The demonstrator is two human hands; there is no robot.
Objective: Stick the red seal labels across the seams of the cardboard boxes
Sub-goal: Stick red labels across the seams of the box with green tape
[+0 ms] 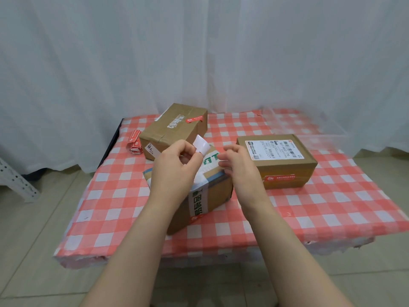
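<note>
L hand (pixel 174 165) pinches seal label (pixel 201 146), white back showing, above taped middle box (pixel 212 191) on tabletop (pixel 309 207), prob. for peeling. R hand (pixel 239 160) loose, apparently empty, near to help.

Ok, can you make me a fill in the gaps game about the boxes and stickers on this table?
1. On the checked tablecloth stand ___ cardboard boxes.
2. The left hand pinches a small ___ strip above the nearest box.
3. The bundle of spare red stickers lies at the tablecloth's ___ edge.
Missing words: three; white; left.
</note>
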